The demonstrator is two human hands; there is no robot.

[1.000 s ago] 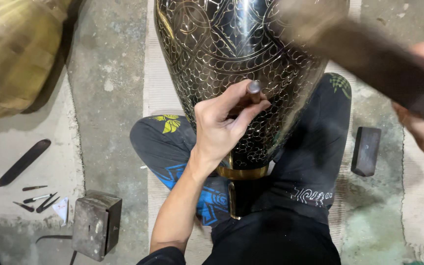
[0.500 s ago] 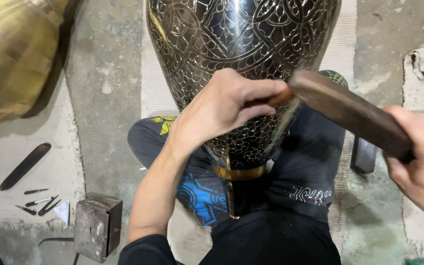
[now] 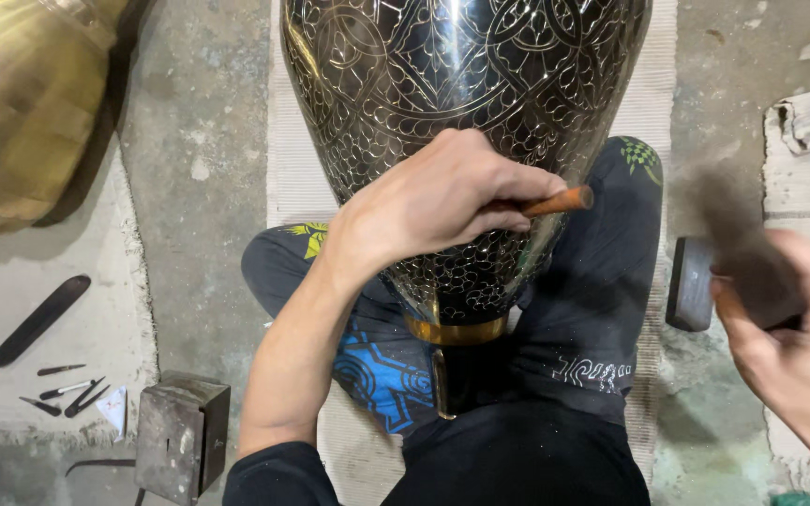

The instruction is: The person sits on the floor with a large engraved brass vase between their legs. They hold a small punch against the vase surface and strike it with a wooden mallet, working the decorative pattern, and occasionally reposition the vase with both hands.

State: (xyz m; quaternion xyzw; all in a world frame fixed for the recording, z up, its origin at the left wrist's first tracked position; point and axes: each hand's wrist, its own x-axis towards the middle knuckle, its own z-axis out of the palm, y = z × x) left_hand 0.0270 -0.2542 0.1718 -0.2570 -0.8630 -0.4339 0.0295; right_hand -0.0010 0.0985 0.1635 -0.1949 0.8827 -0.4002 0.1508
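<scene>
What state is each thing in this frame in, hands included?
Engraved vase: lying across the person's lap, neck toward the body.
Chisel: gripped, tip hidden behind the fingers.
Left hand: closed on the chisel, resting on the vase.
Right hand: closed on a hammer, blurred.
Hammer: raised clear of the chisel, blurred.
Metal block: standing on the floor.
Small tools: lying loose on the floor.

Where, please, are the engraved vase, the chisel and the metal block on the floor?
Engraved vase (image 3: pixel 442 84): head view, on its dark patterned belly.
Chisel (image 3: pixel 560 200): head view, on the orange-brown butt end sticking out of the left hand (image 3: pixel 442 201).
Metal block (image 3: pixel 180 436): head view, on its top face.
</scene>
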